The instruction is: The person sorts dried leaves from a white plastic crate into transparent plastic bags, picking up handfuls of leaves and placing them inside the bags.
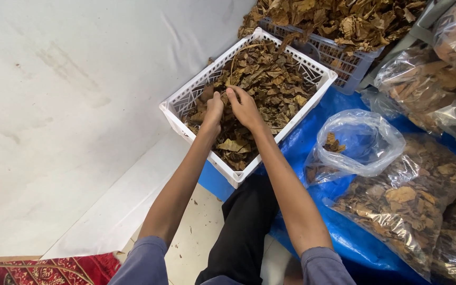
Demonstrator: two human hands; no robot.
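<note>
A white plastic crate [186,97] holds a heap of dry brown leaves [270,79]. Both my hands reach into it. My left hand [212,111] is curled into the leaves near the crate's left side, fingers closed on some of them. My right hand [245,108] lies right beside it, fingers bent down into the same pile and gripping leaves. The fingertips of both hands are partly buried.
A second crate [339,58] heaped with leaves stands behind. An open clear plastic bag [365,142] with a few leaves lies on blue tarp [302,148] at right, beside filled bags [412,200]. A white wall is at left; red carpet [54,272] lies at bottom left.
</note>
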